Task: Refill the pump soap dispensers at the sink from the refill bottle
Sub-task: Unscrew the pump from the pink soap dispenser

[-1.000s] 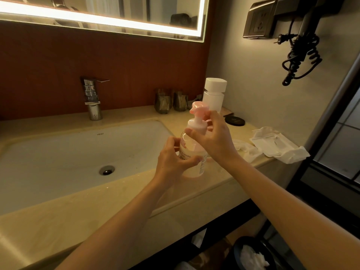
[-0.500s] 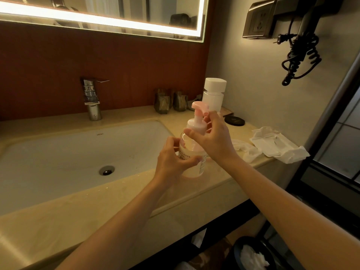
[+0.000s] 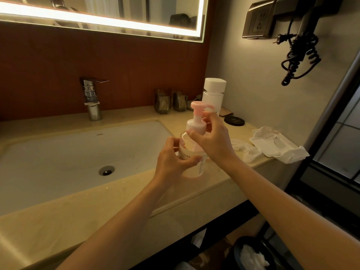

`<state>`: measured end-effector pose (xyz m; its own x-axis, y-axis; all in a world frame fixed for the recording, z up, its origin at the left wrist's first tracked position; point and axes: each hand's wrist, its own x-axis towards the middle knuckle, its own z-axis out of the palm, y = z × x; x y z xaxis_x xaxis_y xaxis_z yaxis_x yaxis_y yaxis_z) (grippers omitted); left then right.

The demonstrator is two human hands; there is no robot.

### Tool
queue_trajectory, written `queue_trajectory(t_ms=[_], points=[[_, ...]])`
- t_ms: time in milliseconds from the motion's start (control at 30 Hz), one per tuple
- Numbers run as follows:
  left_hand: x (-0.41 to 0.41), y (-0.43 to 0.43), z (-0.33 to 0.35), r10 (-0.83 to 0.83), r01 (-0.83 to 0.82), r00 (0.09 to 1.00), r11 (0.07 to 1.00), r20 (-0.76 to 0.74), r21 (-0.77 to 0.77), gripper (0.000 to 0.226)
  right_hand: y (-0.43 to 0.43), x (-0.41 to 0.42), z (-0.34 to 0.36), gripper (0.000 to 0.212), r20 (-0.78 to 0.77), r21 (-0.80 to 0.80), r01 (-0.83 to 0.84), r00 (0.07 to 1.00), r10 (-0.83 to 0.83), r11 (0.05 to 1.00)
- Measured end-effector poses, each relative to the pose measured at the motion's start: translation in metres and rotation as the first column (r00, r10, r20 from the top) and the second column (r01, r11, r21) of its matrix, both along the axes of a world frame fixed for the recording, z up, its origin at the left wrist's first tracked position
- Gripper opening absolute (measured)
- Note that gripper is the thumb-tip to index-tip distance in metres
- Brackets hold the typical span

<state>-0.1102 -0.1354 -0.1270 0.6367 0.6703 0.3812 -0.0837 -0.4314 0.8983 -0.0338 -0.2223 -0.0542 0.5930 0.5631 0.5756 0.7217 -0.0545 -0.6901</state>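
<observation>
There was one pump dispenser (image 3: 188,147), one white bottle (image 3: 213,94) with a square white cap, two small dark cups (image 3: 162,103), one dark round lid (image 3: 234,120), one tap (image 3: 92,100) and one sink (image 3: 58,156). Two hands were in view.

The dispenser was a clear round bottle with a pale pink pump head (image 3: 197,107) and dark letters printed on its side. It stood upright on the worktop (image 3: 116,193), at the right front corner of the sink. The left hand (image 3: 171,159) was wrapped around its body, with the thumb across the label. The right hand (image 3: 213,140) pinched the pink collar under the pump head with curled fingers. The white bottle stood behind the dispenser, near the wall, and the two cups were just to its left.

The worktop was beige stone, with some drops of water along the front edge of the sink. Crumpled white papers (image 3: 276,146) lay at its right end. Above it were a dark red wall and a mirror (image 3: 136,8) with a lit border. On the grey side wall hung a socket (image 3: 259,18) and a hair dryer (image 3: 306,22) with a coiled black cord. A dark bin (image 3: 235,256) with white paper inside stood under the worktop.
</observation>
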Motion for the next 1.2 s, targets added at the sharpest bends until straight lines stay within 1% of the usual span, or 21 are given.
queue_trajectory(t_ms=[67,133,267,333,400,467,567,667,733,800,833,900,933,1033,1067,1133,1200], points=[[0.000,0.000,0.000,0.002,-0.002,1.000,1.000,0.003,-0.001,0.054,-0.001,-0.001,0.001,0.049,-0.049,0.001,-0.057,0.997,0.056,0.998],[0.000,0.000,0.000,0.001,-0.001,1.000,1.000,0.003,0.003,0.054,-0.002,-0.002,0.001,0.050,-0.069,-0.002,-0.088,0.994,0.088,0.996],[-0.001,0.000,0.000,-0.003,0.003,1.000,1.000,-0.001,0.001,0.055,-0.004,-0.002,0.001,0.051,-0.034,-0.005,-0.072,0.997,0.071,0.997],[-0.001,0.000,0.000,0.002,-0.002,1.000,1.000,-0.004,-0.001,0.054,-0.006,0.000,0.005,0.047,-0.058,0.030,-0.066,0.996,0.067,0.997],[-0.001,0.001,0.000,0.008,-0.008,1.000,1.000,-0.007,-0.001,0.053,-0.010,0.002,0.013,0.042,-0.109,0.088,-0.071,0.991,0.080,0.994],[-0.002,0.000,0.002,0.015,-0.015,1.000,1.000,-0.017,0.005,0.053,-0.016,0.005,0.023,0.037,-0.156,0.180,-0.074,0.982,0.103,0.981],[-0.002,-0.002,0.003,0.011,-0.010,0.999,1.000,-0.038,0.023,0.055,-0.029,0.012,0.044,0.036,-0.198,0.306,-0.033,0.975,0.098,0.952],[-0.002,-0.003,0.004,0.008,-0.006,0.999,0.999,-0.052,0.036,0.057,-0.045,0.028,0.063,0.021,-0.179,0.420,0.053,0.984,0.026,0.906],[-0.003,-0.005,0.005,0.014,-0.012,0.998,0.999,-0.061,0.038,0.058,-0.056,0.040,0.070,0.015,-0.186,0.507,0.117,0.982,-0.025,0.854],[-0.003,-0.010,0.005,0.006,-0.004,0.998,0.999,-0.060,0.035,0.059,-0.066,0.055,0.070,0.015,-0.236,0.574,0.194,0.970,-0.067,0.796],[-0.002,-0.012,0.006,-0.002,0.004,0.998,0.999,-0.057,0.032,0.059,-0.069,0.064,0.067,0.019,-0.269,0.582,0.240,0.959,-0.094,0.777],[-0.001,-0.017,0.006,-0.014,0.016,0.998,0.999,-0.057,0.030,0.059,-0.074,0.079,0.057,0.033,-0.337,0.552,0.311,0.932,-0.134,0.774],[0.001,-0.019,0.007,-0.018,0.020,0.998,0.999,-0.063,0.034,0.058,-0.074,0.087,0.049,0.037,-0.370,0.513,0.329,0.918,-0.141,0.793],[0.009,-0.022,0.007,-0.022,0.025,0.997,0.999,-0.075,0.041,0.059,-0.072,0.103,0.020,0.030,-0.444,0.331,0.361,0.875,-0.194,0.872],[0.012,-0.023,0.007,-0.021,0.024,0.997,0.999,-0.073,0.042,0.060,-0.071,0.108,0.011,0.032,-0.457,0.257,0.374,0.859,-0.229,0.891],[0.018,-0.024,0.007,-0.022,0.025,0.998,0.999,-0.065,0.040,0.060,-0.068,0.118,-0.005,0.038,-0.484,0.109,0.383,0.826,-0.287,0.918],[0.024,-0.025,0.008,-0.024,0.026,0.998,0.999,-0.059,0.039,0.060,-0.062,0.130,-0.018,0.032,-0.509,-0.006,0.357,0.803,-0.310,0.934]])
